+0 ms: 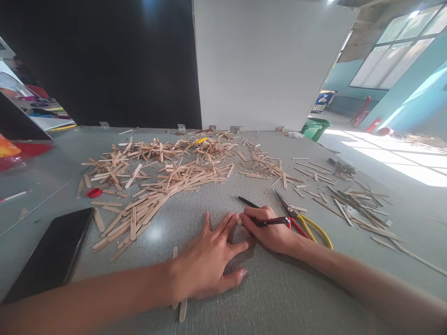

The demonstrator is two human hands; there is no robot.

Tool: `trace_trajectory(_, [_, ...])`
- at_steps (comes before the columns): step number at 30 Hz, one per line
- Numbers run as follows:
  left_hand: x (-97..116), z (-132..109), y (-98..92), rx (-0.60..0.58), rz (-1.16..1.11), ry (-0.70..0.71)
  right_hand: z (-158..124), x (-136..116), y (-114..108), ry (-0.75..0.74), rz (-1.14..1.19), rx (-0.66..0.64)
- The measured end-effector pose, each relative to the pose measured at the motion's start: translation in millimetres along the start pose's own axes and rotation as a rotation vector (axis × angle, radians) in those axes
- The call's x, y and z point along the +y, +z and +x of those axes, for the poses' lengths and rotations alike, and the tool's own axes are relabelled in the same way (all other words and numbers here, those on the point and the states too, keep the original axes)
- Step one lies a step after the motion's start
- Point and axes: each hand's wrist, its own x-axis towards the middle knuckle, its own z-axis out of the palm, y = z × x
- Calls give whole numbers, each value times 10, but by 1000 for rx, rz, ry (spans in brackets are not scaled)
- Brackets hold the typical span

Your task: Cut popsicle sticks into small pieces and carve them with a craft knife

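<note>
My left hand (209, 258) lies on the grey table with its fingers spread. Craft sticks (183, 311) poke out from beneath its wrist. Close by on the right, my right hand (270, 232) is closed around a dark pen (274, 221), fingertips low at the tabletop beside the left fingers. What the pen's tip touches is hidden. A second black pen (247, 201) lies just beyond the right hand, its far part covered. Scissors (293, 211) with one red and one yellow handle lie beside that hand, partly behind it.
Heaps of craft sticks (188, 177) spread across the table, with thin split strips (363, 204) at the right. A black phone (52, 253) lies left, near a red ring (94, 192). Black and white panels (272, 65) stand at the back. A green bin (316, 128) is beyond.
</note>
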Motion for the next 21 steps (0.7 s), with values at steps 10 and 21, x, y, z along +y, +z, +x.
trace_trajectory(10, [-10,-1,2,19,-34,12,22,-27,-24,18,8,-22])
trace_trajectory(21, [-34,-38,56,51,-35,12,-15,37,13,95,97,92])
